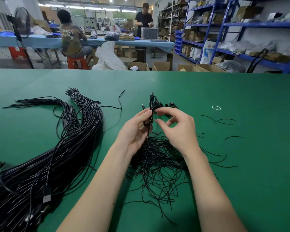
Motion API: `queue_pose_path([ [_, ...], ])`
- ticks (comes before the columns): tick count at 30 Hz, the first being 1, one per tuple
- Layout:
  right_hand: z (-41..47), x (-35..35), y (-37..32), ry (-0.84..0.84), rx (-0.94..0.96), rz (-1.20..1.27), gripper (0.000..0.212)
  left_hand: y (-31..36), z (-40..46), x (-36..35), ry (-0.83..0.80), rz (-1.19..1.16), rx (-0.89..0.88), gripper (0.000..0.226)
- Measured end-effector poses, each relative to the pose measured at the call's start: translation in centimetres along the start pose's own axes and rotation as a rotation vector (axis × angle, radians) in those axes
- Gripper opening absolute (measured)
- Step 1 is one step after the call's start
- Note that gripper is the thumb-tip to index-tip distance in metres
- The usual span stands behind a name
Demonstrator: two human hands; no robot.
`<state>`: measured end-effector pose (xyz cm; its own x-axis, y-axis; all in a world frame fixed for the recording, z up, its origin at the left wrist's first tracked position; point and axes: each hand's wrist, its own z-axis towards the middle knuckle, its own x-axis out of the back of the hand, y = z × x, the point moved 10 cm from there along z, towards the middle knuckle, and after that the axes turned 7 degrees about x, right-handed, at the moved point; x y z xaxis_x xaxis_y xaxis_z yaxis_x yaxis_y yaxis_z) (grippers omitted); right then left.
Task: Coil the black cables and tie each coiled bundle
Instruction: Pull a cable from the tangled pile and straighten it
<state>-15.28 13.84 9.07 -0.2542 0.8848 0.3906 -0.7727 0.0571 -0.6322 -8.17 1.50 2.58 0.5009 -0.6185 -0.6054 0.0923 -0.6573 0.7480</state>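
Both hands (136,129) (177,129) raised, fingers curled

On the table (241,173), the big cable bundle (60,148) lies at your left, the pile of ties (157,161) under your hands, the rubber band (216,107) far right.

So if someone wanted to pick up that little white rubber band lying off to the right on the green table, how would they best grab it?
Pinch the thin rim of the rubber band from straight above, probably on its near edge. It lies flat and alone on the green table, an open loop with nothing touching it, so a fingertip can press one side, slide a nail under and lift. Both hands are busy now: the left hand holds the coiled cable.
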Motion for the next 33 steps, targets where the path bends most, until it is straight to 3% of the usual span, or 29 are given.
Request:
queue_pose_path([
  [3, -0.1, 0.3, -0.8, 0.025, 0.075, -0.109, 0.018, -0.3, 0.0, -0.1, -0.019, -0.044, 0.036, 0.013],
  [8, -0.2, 0.8, -1.0, 0.12, 0.06, -0.023, 0.003, -0.6, 0.1, -0.2, -0.04, -0.038, 0.039, 0.013],
  [10, -0.6, 0.1, 2.1, 0.179, -0.265, 0.196, 0.013, -0.5, 0.0, -0.6, -0.054, -0.03, 0.006, 0.016],
  [12, -2.7, -3.2, 4.5, 0.18, -0.739, 0.732, 0.013, -0.2, -0.1, -1.0, -0.075, -0.015, -0.035, 0.017],
  [14, -3.9, -5.5, 4.3, 0.107, -0.942, 1.019, 0.01, 0.2, -0.2, -1.0, -0.071, 0.0, -0.061, 0.017],
  [16, -3.1, -4.5, 4.1, 0.033, -0.808, 0.813, 0.007, 0.3, -0.2, -0.6, -0.044, 0.001, -0.059, 0.015],
  [18, -1.1, -1.2, 2.8, 0.064, -0.452, 0.396, 0.005, 0.3, -0.1, -0.3, -0.024, -0.035, -0.036, 0.013],
  [20, 0.2, 0.6, 0.2, 0.04, -0.104, 0.072, 0.017, 0.2, -0.1, -0.3, -0.02, -0.079, -0.014, 0.012],
  [23, 0.2, 1.0, -1.3, 0.002, 0.108, -0.143, 0.022, 0.2, -0.2, -0.3, -0.021, -0.106, 0.002, 0.011],
  [28, -0.1, 1.5, -2.4, 0.155, 0.164, -0.046, 0.002, 0.0, -0.4, -0.6, -0.043, -0.161, 0.015, 0.01],
  [30, 0.0, 1.2, -2.0, 0.198, 0.082, 0.026, 0.011, 0.2, -0.4, -0.9, -0.065, -0.168, -0.006, 0.009],
  [32, -0.1, 0.0, 1.0, 0.185, -0.255, 0.258, 0.016, 0.5, -0.5, -1.0, -0.066, -0.13, -0.05, 0.013],
  [33, -1.1, -1.6, 2.7, 0.16, -0.514, 0.521, 0.016, 0.6, -0.5, -1.0, -0.061, -0.104, -0.071, 0.017],
])
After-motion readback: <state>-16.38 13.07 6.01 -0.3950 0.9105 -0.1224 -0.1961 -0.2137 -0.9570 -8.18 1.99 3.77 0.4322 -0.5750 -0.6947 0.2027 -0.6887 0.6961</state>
